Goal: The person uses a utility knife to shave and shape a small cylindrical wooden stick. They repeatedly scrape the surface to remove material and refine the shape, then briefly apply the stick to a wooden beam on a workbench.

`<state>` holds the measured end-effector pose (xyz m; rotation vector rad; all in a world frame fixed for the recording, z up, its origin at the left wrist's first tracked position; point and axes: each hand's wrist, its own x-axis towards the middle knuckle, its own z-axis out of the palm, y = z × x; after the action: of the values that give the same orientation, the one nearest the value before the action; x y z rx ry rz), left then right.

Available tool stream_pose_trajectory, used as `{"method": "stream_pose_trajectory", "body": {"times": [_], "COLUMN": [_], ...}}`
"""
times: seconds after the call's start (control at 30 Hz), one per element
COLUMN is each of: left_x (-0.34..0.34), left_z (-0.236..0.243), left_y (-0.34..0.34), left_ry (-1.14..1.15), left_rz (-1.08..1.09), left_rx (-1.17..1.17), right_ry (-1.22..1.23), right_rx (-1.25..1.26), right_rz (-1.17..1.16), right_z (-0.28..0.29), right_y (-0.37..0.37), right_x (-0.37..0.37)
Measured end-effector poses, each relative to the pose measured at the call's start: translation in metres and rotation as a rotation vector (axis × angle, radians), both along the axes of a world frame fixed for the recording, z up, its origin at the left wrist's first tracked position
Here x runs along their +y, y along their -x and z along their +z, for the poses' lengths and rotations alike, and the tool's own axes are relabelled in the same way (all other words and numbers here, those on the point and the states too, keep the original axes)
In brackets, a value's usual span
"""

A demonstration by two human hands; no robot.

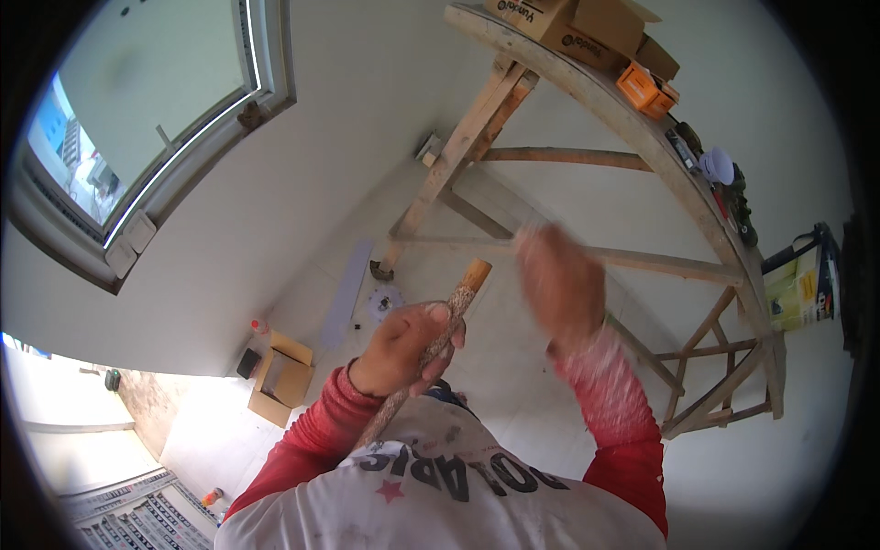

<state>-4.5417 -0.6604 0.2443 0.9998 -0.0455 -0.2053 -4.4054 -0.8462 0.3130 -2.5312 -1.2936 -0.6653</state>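
Note:
My left hand [401, 346] is wrapped round a wooden pole [463, 291], which slants up and to the right in front of my chest. Its upper tip is smooth bare wood, while the shaft below is crusted with whitish specks. To the right of that tip my right hand [561, 286] is raised, apart from the pole and smeared by motion. Its fingers look bent, but I cannot make out whether they hold anything. White powder or marks cover the red sleeve [616, 390] of my right arm.
A wooden trestle bench [587, 78] runs along the right, bearing cardboard boxes [600, 32], an orange box [647, 90] and tools. A bucket [802, 284] is beside it. On the floor are an open carton [282, 378], a pale strip [348, 289] and a round disc [386, 301]. A window [156, 119] is upper left.

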Motion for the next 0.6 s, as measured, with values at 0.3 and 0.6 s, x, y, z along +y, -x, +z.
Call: {"method": "stream_pose_trajectory", "body": {"times": [0.3,0.6], "left_x": [-0.002,-0.004], "left_z": [0.004,0.008], "left_y": [-0.005,-0.005], "left_ry": [0.064,0.102], "left_rz": [0.003,-0.035], "left_rx": [-0.047,-0.055], "right_ry": [-0.352,-0.157], "right_rx": [0.386,0.283], "right_rz": [0.078,0.229], "right_z": [0.011,0.017], "right_y": [0.009,0.025], "right_x": [-0.024,-0.023]}}
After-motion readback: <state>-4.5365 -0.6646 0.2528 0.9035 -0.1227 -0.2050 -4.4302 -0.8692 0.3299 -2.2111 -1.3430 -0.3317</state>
